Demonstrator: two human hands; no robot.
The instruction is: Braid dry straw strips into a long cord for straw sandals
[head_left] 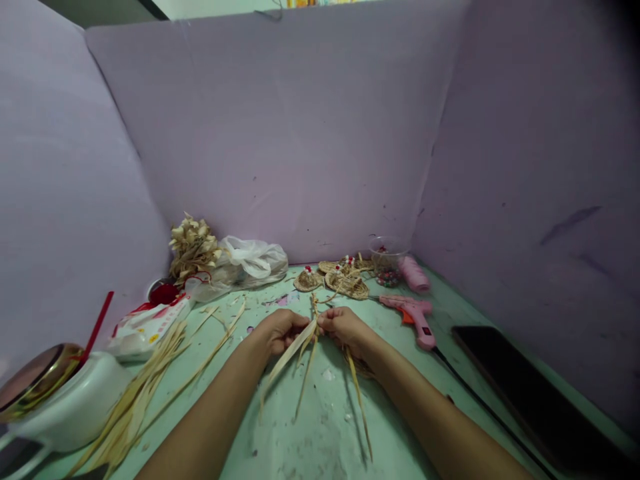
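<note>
My left hand (278,332) and my right hand (345,328) meet over the middle of the green table (320,427), both pinched on a small bundle of pale straw strips (303,350). The strips' loose ends trail toward me across the table, and a short plaited end sticks up between my fingertips. Both sets of fingers are closed around the straw.
A pile of loose straw strips (145,390) lies at left beside a white cup with a gold lid (60,397). At the back are woven straw pieces (345,280), a clear bead cup (387,260), a pink thread spool (414,274) and a plastic bag (250,261). A pink glue gun (413,317) and a black slab (530,393) lie right. Purple boards wall the table.
</note>
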